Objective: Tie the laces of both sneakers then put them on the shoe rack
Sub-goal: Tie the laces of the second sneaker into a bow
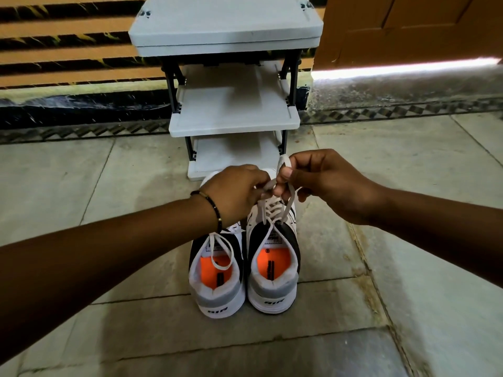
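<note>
Two white, black and grey sneakers with orange insoles stand side by side on the floor, heels toward me. The left sneaker [217,278] has a lace loop lying loose over its opening. Above the right sneaker [273,273], my left hand [234,193] pinches one end of its white lace [290,202]. My right hand [324,183] holds the other end in a loop over a fingertip. Both hands meet just above the tongue. A white shoe rack [234,118] with several shelves stands right behind the sneakers.
The floor is grey stone tiles with dark joints. Behind the rack runs a striped orange and black wall with a dark base. An orange door [408,25] is at the back right, with light showing under it.
</note>
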